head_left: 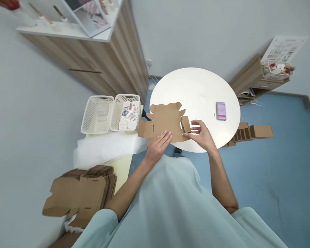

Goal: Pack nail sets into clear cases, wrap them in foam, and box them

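A flat, die-cut cardboard box blank [166, 119] lies partly on the round white table [196, 82], and its left side reaches past the edge. My left hand [158, 146] rests flat on its near part, fingers stretched out and together. At the right side, one small flap [186, 124] is folded upward. My right hand [201, 136] has its thumb at the near corner of that flap, with the fingers curled at its outer side.
A phone with a lilac screen [221, 111] lies on the table. Left are two white baskets [97, 98], one with printed packets, white wrapping sheet [105, 148] and stacked cardboard blanks [77, 193]. Folded boxes [260, 131] stand right of the table. A wooden cabinet [93, 58] is behind left.
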`<state>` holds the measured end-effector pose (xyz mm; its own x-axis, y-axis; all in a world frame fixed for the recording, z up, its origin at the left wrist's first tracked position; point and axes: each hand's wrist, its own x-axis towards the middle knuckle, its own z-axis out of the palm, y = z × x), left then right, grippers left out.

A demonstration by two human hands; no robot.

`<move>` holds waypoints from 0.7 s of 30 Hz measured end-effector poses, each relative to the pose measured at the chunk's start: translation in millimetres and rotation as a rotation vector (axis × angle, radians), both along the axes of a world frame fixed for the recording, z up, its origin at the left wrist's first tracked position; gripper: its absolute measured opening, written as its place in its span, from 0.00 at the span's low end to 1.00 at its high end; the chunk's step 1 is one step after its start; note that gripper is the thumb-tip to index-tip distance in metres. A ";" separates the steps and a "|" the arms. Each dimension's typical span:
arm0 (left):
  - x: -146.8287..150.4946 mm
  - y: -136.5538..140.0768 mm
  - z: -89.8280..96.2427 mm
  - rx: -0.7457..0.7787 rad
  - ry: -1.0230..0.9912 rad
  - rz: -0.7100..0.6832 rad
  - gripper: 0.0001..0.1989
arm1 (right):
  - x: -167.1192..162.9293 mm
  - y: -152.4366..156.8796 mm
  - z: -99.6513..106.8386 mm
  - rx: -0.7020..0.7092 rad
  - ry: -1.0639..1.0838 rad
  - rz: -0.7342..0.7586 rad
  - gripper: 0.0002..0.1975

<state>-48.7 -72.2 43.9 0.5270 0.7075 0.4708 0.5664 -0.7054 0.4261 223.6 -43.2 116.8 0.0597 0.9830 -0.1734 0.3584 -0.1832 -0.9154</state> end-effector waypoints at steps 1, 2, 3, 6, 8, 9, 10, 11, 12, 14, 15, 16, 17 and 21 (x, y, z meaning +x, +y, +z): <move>16.1 11.5 -7.3 0.002 0.005 -0.044 0.29 | 17.2 3.0 -8.6 -0.019 -0.029 -0.027 0.33; 31.8 22.2 -14.9 0.004 0.015 -0.086 0.28 | 32.6 6.1 -17.5 -0.034 -0.067 -0.055 0.32; 47.1 32.2 -22.7 0.001 0.030 -0.125 0.28 | 46.5 9.2 -26.3 -0.046 -0.109 -0.083 0.31; 87.7 57.4 -47.3 -0.033 0.089 -0.201 0.27 | 80.5 19.2 -51.0 -0.103 -0.201 -0.146 0.26; 109.1 69.9 -64.5 -0.059 0.113 -0.233 0.26 | 98.9 25.1 -65.3 -0.151 -0.215 -0.177 0.23; 117.8 74.8 -73.2 -0.071 0.120 -0.249 0.26 | 107.3 27.6 -72.2 -0.170 -0.211 -0.192 0.21; 125.2 78.7 -82.0 -0.083 0.126 -0.263 0.26 | 115.3 29.7 -79.0 -0.184 -0.204 -0.207 0.20; 131.2 81.7 -90.7 -0.096 0.137 -0.275 0.27 | 122.8 31.5 -86.1 -0.192 -0.198 -0.224 0.19; 136.0 84.0 -99.1 -0.112 0.153 -0.284 0.27 | 129.9 32.9 -93.5 -0.196 -0.193 -0.240 0.19; 142.5 86.5 -114.9 -0.155 0.202 -0.295 0.27 | 142.1 34.9 -109.5 -0.212 -0.184 -0.260 0.20; 144.5 87.1 -122.0 -0.182 0.232 -0.297 0.27 | 147.0 35.4 -118.0 -0.225 -0.184 -0.267 0.20; 145.9 87.3 -128.6 -0.212 0.264 -0.299 0.27 | 151.0 35.6 -126.8 -0.240 -0.189 -0.273 0.21; 146.9 87.3 -134.5 -0.243 0.297 -0.301 0.28 | 154.2 35.4 -135.7 -0.255 -0.197 -0.279 0.21; 150.2 84.7 -151.7 -0.371 0.415 -0.301 0.30 | 158.3 30.4 -168.5 -0.325 -0.268 -0.293 0.20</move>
